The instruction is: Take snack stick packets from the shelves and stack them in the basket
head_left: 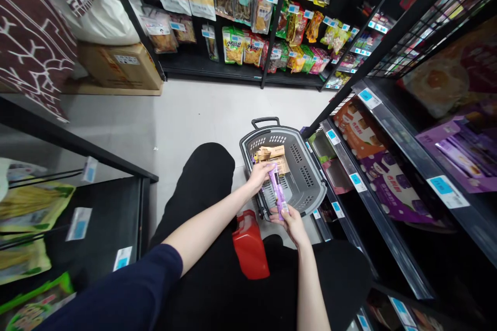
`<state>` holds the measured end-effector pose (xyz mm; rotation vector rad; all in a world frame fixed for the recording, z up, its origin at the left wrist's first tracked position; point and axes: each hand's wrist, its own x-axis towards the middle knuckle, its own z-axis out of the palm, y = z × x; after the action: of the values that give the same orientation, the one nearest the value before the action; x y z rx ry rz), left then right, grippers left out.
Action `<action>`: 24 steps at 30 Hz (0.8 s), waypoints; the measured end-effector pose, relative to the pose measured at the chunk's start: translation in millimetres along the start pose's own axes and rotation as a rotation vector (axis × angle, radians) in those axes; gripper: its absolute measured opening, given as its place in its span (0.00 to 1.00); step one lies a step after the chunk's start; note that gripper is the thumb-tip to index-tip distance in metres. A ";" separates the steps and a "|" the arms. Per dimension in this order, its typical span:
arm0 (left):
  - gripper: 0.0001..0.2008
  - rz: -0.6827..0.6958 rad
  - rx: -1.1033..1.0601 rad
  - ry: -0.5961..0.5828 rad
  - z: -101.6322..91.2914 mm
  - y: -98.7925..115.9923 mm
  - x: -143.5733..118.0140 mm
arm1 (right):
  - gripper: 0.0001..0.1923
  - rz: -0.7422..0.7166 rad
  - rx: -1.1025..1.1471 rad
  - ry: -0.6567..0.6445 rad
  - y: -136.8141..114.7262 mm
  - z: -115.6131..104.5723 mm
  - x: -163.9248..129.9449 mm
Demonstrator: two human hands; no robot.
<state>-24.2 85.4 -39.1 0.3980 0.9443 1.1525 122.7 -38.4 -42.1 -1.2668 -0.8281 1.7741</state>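
Note:
A slim purple snack packet [277, 187] is stretched between my two hands above the grey shopping basket [306, 194]. My left hand [259, 177] pinches its upper end. The lower end sits in the fingers of my right hand [290, 223]. Inside the basket, against its left side, lie tan-brown packages [276, 156], partly covered by my left hand and the packet. The basket stands on the floor in front of my knees.
Shelves with bagged snacks [233, 46] run along the far side. Close on the right, a shelf holds purple and orange boxes [392, 186]. Hanging bags [34, 201] are at the left. A red object [250, 245] lies between my legs. A cardboard box [120, 67] stands at the back left.

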 end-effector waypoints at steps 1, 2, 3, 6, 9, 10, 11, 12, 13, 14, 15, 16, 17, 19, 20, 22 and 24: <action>0.06 -0.002 -0.004 0.000 -1.0 0.4 1.4 | 0.23 -0.023 0.001 -0.012 0.7 -0.4 -0.3; 0.05 -0.007 -0.010 -0.002 -1.9 0.7 2.7 | 0.23 -0.050 -0.011 -0.009 1.7 -0.9 -0.3; 0.04 -0.015 -0.015 -0.006 -2.6 0.6 3.9 | 0.23 -0.078 -0.040 0.012 3.1 -1.7 -0.2; 0.06 -0.063 -0.030 -0.046 -2.7 -1.9 5.8 | 0.22 -0.162 -0.293 0.169 7.2 -5.5 0.5; 0.11 -0.188 -0.051 -0.118 -0.1 -8.3 5.0 | 0.22 -0.293 -0.727 0.337 8.7 -9.3 0.1; 0.12 -0.233 -0.052 -0.137 0.8 -10.7 4.4 | 0.22 -0.356 -0.848 0.367 8.7 -9.8 -0.3; 0.13 -0.266 -0.053 -0.146 1.7 -12.9 3.8 | 0.23 -0.420 -0.936 0.385 8.6 -9.7 -0.6; 0.13 -0.282 -0.053 -0.148 2.4 -14.7 3.1 | 0.23 -0.474 -0.992 0.396 8.5 -9.0 -0.8; 0.13 -0.286 -0.058 -0.145 2.8 -16.0 2.4 | 0.23 -0.506 -1.018 0.398 8.7 -7.8 -0.8; 0.13 -0.282 -0.067 -0.141 3.1 -16.8 1.5 | 0.23 -0.513 -1.018 0.391 9.1 -6.3 -0.5; 0.12 -0.280 -0.076 -0.144 3.3 -17.2 0.3 | 0.23 -0.491 -0.993 0.378 9.8 -4.6 0.1; 0.11 -0.284 -0.082 -0.159 3.6 -17.6 -1.2 | 0.22 -0.444 -0.941 0.359 10.7 -3.0 1.0; 0.10 -0.296 -0.083 -0.190 4.0 -18.1 -3.2 | 0.22 -0.383 -0.864 0.333 11.8 -1.5 2.3; 0.11 -0.333 -0.076 -0.295 5.6 -20.5 -8.6 | 0.19 -0.261 -0.669 0.277 13.5 0.7 5.5; 0.12 -0.348 -0.070 -0.357 6.9 -22.7 -11.9 | 0.18 -0.213 -0.562 0.254 14.0 1.4 7.2; 0.13 -0.362 -0.050 -0.475 10.1 -28.8 -18.8 | 0.17 -0.143 -0.346 0.232 13.9 2.3 10.3; 0.14 -0.377 0.012 -0.571 13.0 -36.0 -25.3 | 0.18 -0.106 -0.154 0.257 12.9 3.1 12.6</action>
<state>5.2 50.9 -46.2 0.4997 0.4928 0.6337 114.5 -33.7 -57.7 -1.4862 -0.8782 1.4489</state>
